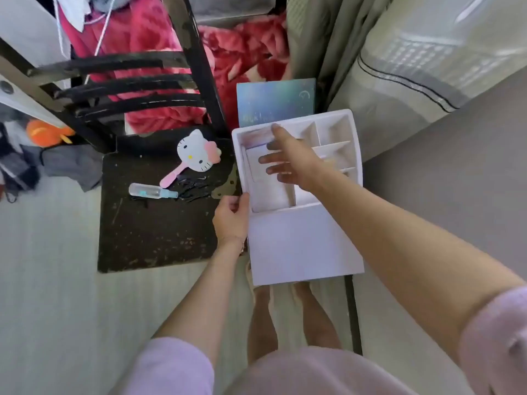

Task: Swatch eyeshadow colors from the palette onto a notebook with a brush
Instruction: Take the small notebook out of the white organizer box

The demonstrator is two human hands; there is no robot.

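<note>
The left hand [231,218] grips the white organizer [302,246] by its edge; the right hand [288,155] reaches in, fingers spread, holding nothing. A holographic notebook [276,101] (propped upright) stands behind; a mirror [196,151] and tube [152,191] lie on the chair [148,232].

Head camera looks steeply down, close

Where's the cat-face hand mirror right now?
Head view: the cat-face hand mirror lies on the black chair seat, left of the white organizer box, just above the clear tube.

Cat-face mirror [196,153] and tube [152,191] on black chair [142,238].
</note>
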